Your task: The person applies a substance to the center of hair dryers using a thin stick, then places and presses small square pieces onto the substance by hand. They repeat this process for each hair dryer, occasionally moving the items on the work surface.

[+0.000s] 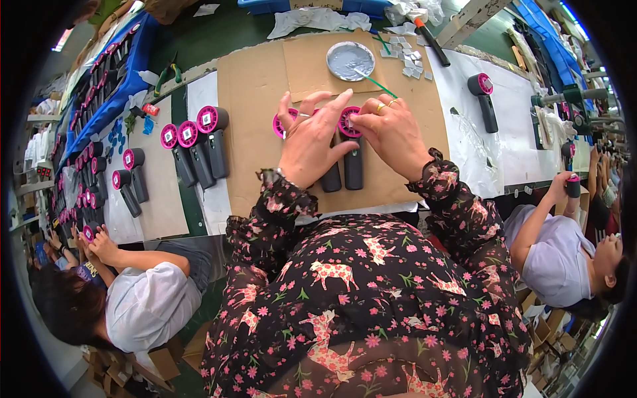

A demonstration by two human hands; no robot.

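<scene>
My right hand (pixel 396 136) is closed in a pinch, fingertips at the middle of the round pink grille of a dark grey handheld fan (pixel 353 167). Whatever is between those fingertips is too small and covered to make out. My left hand (pixel 310 140) hovers palm down with fingers spread, partly hiding more fans that lie alongside, one of whose handles (pixel 330 180) shows below it. These fans rest on a cardboard sheet (pixel 249 86). Beyond my hands sits a round dish (pixel 328 63) of grey paste, with a green-handled stick (pixel 379 83) leaning in it.
Small pale square pieces (pixel 411 61) lie by an orange-and-black tool (pixel 432 43). Three fans (pixel 208 119) lie left; another fan (pixel 486 109) is right. Green-handled pliers (pixel 167 76) lie far left, near a blue crate (pixel 126 83). Co-workers sit left (pixel 156 305) and right (pixel 554 255).
</scene>
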